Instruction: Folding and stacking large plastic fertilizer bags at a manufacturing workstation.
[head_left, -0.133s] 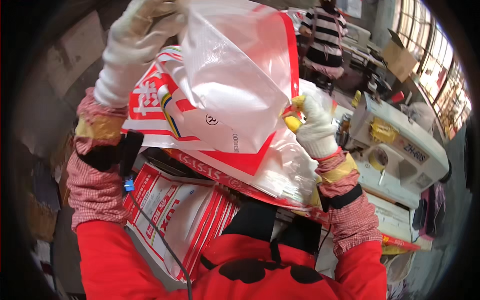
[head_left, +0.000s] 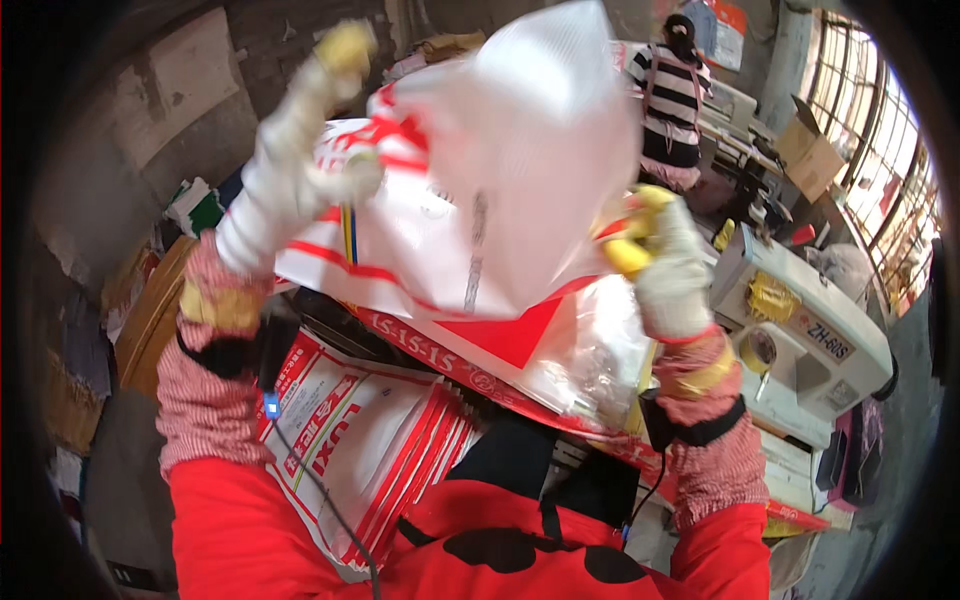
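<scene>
A white woven plastic sack with red print (head_left: 520, 190) hangs raised in front of me, its top edge billowing and smeared by motion. My left hand (head_left: 305, 150), in a white glove with yellow fingertips, is at the sack's left side. Its fingers stretch upward, apart from the thumb, and nothing shows between them. On the other side my right hand (head_left: 665, 250), gloved the same way, pinches the sack's right edge between thumb and fingers. Beneath the raised sack lie more white and red sacks (head_left: 440, 350), partly covered by it.
A stack of folded red and white sacks (head_left: 350, 430) lies close to my body on the left. At the right stands a pale sewing machine (head_left: 800, 310) with a tape roll (head_left: 758, 350). A person in a striped top (head_left: 675, 100) works farther back, near a cardboard box (head_left: 808, 165).
My left hand has come off the sack's top edge, its fingers now spread. The sack's upper part has swung up and to the right. My right hand keeps its pinch and has shifted slightly right.
</scene>
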